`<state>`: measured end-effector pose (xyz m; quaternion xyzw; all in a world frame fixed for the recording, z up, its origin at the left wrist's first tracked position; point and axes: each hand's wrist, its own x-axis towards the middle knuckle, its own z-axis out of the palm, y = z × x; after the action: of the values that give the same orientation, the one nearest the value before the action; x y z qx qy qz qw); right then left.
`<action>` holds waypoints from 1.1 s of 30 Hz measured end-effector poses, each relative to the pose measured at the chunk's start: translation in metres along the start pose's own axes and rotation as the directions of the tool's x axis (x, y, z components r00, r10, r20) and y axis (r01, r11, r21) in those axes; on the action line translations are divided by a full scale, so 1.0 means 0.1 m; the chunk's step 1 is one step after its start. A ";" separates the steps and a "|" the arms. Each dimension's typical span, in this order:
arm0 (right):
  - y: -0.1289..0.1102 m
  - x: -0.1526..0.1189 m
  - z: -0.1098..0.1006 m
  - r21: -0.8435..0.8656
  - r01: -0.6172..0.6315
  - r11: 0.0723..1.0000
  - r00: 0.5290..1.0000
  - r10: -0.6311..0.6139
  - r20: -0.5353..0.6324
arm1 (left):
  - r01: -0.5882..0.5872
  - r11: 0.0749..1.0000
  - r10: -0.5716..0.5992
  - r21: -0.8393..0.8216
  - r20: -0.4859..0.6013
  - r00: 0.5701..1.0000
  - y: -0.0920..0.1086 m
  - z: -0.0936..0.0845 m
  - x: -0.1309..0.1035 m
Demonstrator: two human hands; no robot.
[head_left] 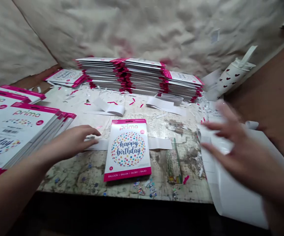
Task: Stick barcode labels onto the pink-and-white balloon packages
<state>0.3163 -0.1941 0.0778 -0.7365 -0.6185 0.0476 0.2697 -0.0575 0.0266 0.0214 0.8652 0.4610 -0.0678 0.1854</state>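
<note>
A white and pink "happy birthday" balloon packet (128, 149) lies face up near the middle of the worn table, on top of a white paper strip (160, 143) that sticks out on both sides. My left hand (71, 141) is left of the packet, thumb and fingers apart over the strip's left end, with nothing held. On the right, my right hand (233, 144) is blurred by motion above white backing sheets (242, 193). Its fingers are spread, and nothing shows between them.
Tall stacks of packets (142, 77) stand along the back. More packets (33, 121) are piled at the left. Curled white strips (166, 106) and pink scraps lie before the back stacks. A white cup with hearts (233, 77) leans at the back right. The table's front edge (122, 196) is near.
</note>
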 end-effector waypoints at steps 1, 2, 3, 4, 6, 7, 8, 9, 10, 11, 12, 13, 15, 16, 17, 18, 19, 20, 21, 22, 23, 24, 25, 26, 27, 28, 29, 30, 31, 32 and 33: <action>-0.21 -0.04 0.28 0.023 0.027 0.999 0.992 -0.030 0.125 | -0.031 1.000 0.031 -0.006 0.025 0.999 -0.03 0.07 -0.01; -0.36 -0.05 0.56 0.044 0.051 0.998 0.975 -0.059 0.215 | -0.046 0.999 0.047 -0.007 0.041 0.998 -0.03 0.12 -0.01; -0.45 -0.02 0.82 0.037 0.043 0.998 0.967 -0.051 0.248 | -0.042 0.999 0.041 0.002 0.051 0.998 -0.01 0.16 0.01; -0.48 0.04 1.05 0.029 0.024 0.999 0.963 -0.031 0.269 | -0.022 1.000 0.021 0.015 0.058 0.998 0.02 0.18 0.04; -0.41 0.20 1.36 0.054 0.015 0.998 0.949 -0.031 0.313 | 0.040 0.998 -0.044 0.054 0.070 0.997 0.07 0.19 0.09; -0.34 0.28 1.44 0.063 0.012 0.998 0.944 -0.032 0.330 | 0.065 0.995 -0.071 0.073 0.083 0.994 0.08 0.18 0.11; -0.26 0.35 1.47 0.078 0.006 0.997 0.936 -0.033 0.349 | 0.079 0.994 -0.087 0.077 0.102 0.991 0.07 0.17 0.13; -0.19 0.40 1.46 0.103 -0.014 0.995 0.926 -0.026 0.376 | 0.085 0.994 -0.093 0.061 0.126 0.988 0.06 0.16 0.13; -0.13 0.45 1.43 0.145 -0.049 0.988 0.910 -0.016 0.413 | 0.092 0.995 -0.095 0.026 0.150 0.984 0.03 0.15 0.13; -0.09 0.47 1.39 0.199 -0.102 0.975 0.889 -0.001 0.458 | 0.104 0.994 -0.098 -0.026 0.170 0.981 0.00 0.15 0.12; -0.07 0.49 1.35 0.260 -0.170 0.951 0.862 0.015 0.507 | 0.119 0.989 -0.101 -0.088 0.190 0.977 -0.04 0.15 0.11; -0.05 0.50 1.32 0.316 -0.243 0.917 0.833 0.030 0.553 | 0.141 0.979 -0.108 -0.148 0.210 0.972 -0.08 0.15 0.09; -0.04 0.51 1.28 0.365 -0.356 0.860 0.800 0.079 0.595 | 0.171 0.956 -0.115 -0.240 0.231 0.966 -0.15 0.15 0.05; -0.04 0.52 1.27 0.364 -0.393 0.844 0.799 0.119 0.589 | 0.178 0.943 -0.111 -0.281 0.240 0.964 -0.18 0.14 0.02; -0.03 0.52 1.27 0.358 -0.419 0.834 0.806 0.159 0.571 | 0.184 0.928 -0.104 -0.325 0.248 0.963 -0.20 0.14 -0.01; -0.03 0.51 1.28 0.354 -0.435 0.828 0.814 0.194 0.547 | 0.194 0.906 -0.099 -0.376 0.257 0.961 -0.22 0.13 -0.04; -0.02 0.51 1.28 0.350 -0.447 0.823 0.825 0.228 0.517 | 0.214 0.876 -0.099 -0.432 0.274 0.957 -0.24 0.12 -0.08; -0.02 0.50 1.28 0.347 -0.454 0.820 0.835 0.256 0.487 | 0.243 0.833 -0.101 -0.497 0.295 0.950 -0.25 0.11 -0.11; -0.02 0.48 1.27 0.346 -0.458 0.819 0.845 0.280 0.456 | 0.282 0.777 -0.109 -0.563 0.321 0.941 -0.25 0.10 -0.15; -0.04 0.47 1.26 0.341 -0.453 0.823 0.858 0.300 0.417 | 0.318 0.711 -0.121 -0.627 0.337 0.934 -0.24 0.09 -0.17; -0.09 0.45 1.24 0.334 -0.438 0.835 0.876 0.312 0.368 | 0.344 0.645 -0.134 -0.682 0.342 0.930 -0.22 0.09 -0.19; -0.15 0.44 1.21 0.326 -0.408 0.853 0.898 0.312 0.309 | 0.353 0.582 -0.142 -0.733 0.336 0.931 -0.18 0.09 -0.20; -0.24 0.43 1.19 0.318 -0.365 0.875 0.923 0.295 0.248 | 0.350 0.526 -0.143 -0.775 0.325 0.935 -0.13 0.09 -0.20; -0.35 0.42 1.19 0.309 -0.312 0.898 0.945 0.263 0.193 | 0.336 0.478 -0.138 -0.811 0.309 0.941 -0.06 0.09 -0.18; -0.48 0.42 1.20 0.298 -0.256 0.920 0.964 0.217 0.155 | 0.323 0.441 -0.123 -0.837 0.300 0.946 0.03 0.10 -0.14; -0.61 0.41 1.23 0.279 -0.199 0.939 0.976 0.167 0.137 | 0.309 0.413 -0.098 -0.857 0.295 0.950 0.13 0.12 -0.10; -0.74 0.41 1.29 0.246 -0.151 0.957 0.984 0.121 0.133 | 0.304 0.395 -0.068 -0.867 0.303 0.951 0.23 0.15 -0.05; -0.86 0.40 1.37 0.200 -0.107 0.974 0.987 0.079 0.141 | 0.306 0.387 -0.038 -0.870 0.317 0.948 0.33 0.18 0.01; -0.95 0.39 1.46 0.143 -0.063 0.988 0.988 0.041 0.149 | 0.312 0.387 -0.013 -0.868 0.334 0.943 0.43 0.21 0.06; -1.02 0.37 1.56 0.083 -0.018 0.996 0.988 0.005 0.155 | 0.321 0.388 0.000 -0.864 0.348 0.938 0.51 0.24 0.10; -1.06 0.35 1.66 0.029 0.026 0.999 0.988 -0.030 0.154 | 0.329 0.387 0.004 -0.861 0.358 0.934 0.57 0.27 0.13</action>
<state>0.1634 -0.0961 -0.0056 -0.7182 -0.6470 0.1091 0.2317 -0.0016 -0.0022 0.0073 0.5511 0.4720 0.0450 0.6867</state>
